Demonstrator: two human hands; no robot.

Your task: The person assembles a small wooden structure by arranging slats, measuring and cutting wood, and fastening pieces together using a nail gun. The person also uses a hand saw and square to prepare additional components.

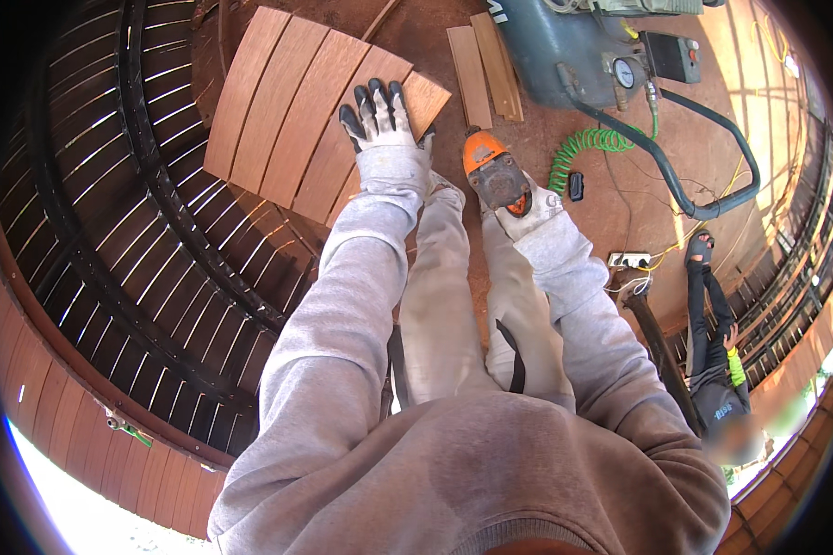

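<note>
My left hand (379,120), in a grey glove with black fingertips, lies flat with fingers apart on the right end of a row of reddish-brown wooden slats (296,116). My right hand (532,211), also gloved, grips an orange and grey pneumatic nail gun (492,171) pointing down beside the slats, near my legs. I wear a light grey sweatshirt and trousers.
Curved slatted wooden frames with black metal bands (139,231) fill the left. Loose short slats (486,60) lie ahead. A blue-grey air compressor (565,46) with a black hose (703,199) and green coiled hose (588,143) stands at upper right. Another person (713,370) lies at right.
</note>
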